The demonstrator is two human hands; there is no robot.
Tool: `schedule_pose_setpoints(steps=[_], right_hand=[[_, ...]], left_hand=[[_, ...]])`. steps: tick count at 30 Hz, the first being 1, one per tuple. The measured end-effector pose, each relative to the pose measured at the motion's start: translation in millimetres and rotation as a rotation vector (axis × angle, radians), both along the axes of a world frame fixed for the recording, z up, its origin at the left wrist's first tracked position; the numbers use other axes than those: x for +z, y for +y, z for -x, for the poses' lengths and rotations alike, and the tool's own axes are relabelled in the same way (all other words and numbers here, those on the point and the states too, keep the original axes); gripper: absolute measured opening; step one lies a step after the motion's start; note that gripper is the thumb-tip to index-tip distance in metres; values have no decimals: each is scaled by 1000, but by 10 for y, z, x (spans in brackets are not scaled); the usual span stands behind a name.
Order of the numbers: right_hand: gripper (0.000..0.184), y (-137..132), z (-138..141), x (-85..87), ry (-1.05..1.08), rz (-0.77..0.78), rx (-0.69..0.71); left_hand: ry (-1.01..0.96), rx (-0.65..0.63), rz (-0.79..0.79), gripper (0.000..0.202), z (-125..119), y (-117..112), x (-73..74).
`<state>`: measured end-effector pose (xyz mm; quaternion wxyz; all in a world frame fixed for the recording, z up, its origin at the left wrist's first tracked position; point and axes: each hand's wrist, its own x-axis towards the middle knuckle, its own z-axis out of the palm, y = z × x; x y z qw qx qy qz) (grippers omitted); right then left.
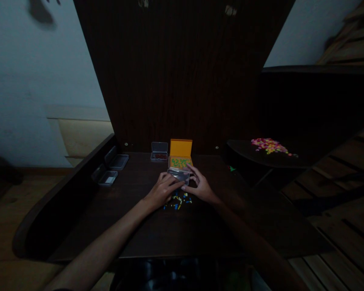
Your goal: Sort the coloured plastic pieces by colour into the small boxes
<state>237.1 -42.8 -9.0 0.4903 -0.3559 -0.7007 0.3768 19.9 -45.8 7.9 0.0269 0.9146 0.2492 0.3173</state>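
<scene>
Resting on a dark bench [139, 226], a clear plastic case [178, 173] lies just before an open orange box [181, 147] (green and yellow bits fill its tray); the left hand [162, 190] lays loosely stretched fingers over the case's near edge, closed on nothing; the right hand [202, 186] splays its fingers at the case's right end, though whether it pinches the case I cannot tell; small coloured pieces [177, 201] lie scattered between the two hands.
</scene>
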Motion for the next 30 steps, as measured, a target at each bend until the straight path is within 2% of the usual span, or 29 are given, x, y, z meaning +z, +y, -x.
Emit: schedule_pose_setpoints(steps=[3, 4, 6, 7, 10, 15, 17, 19, 22, 24, 25, 27, 30], right_hand=[[94, -1, -18, 26, 47, 25, -3], [95, -1, -26, 38, 62, 28, 2], [98, -4, -40, 62, 96, 35, 20], [99, -6, -45, 73, 111, 40, 32], [105, -12, -50, 95, 139, 54, 75], [111, -27, -34, 98, 126, 69, 133], [109, -33, -31, 106, 98, 83, 154], [107, -37, -48, 137, 71, 71, 159], [87, -42, -137, 228, -14, -7, 62], [58, -45, -234, 294, -148, -66, -12], [43, -46, -284, 318, -232, -86, -7], [23, -48, -368, 343, -386, -96, 80], [18, -52, -423, 325, -538, -88, 228]], left_hand=[[-205, 152, 37, 35, -10, -46, 49], [-284, 209, 61, 35, -9, -53, 70], [-414, 273, 146, 48, 5, -47, 107], [-464, 266, 212, 57, 16, -35, 119], [-606, 103, 494, 76, 50, 17, 118], [-749, -243, 1008, 91, 51, 47, 69], [-768, -304, 1110, 95, 42, 44, 61], [-803, -318, 1148, 95, 41, 55, 55], [-890, -263, 1141, 94, 71, 109, 37], [-952, -209, 1118, 95, 109, 159, 20], [-973, -186, 1107, 96, 130, 182, 12], [-998, -146, 1090, 97, 167, 220, -2], [-1012, -107, 1084, 98, 196, 243, -17]])
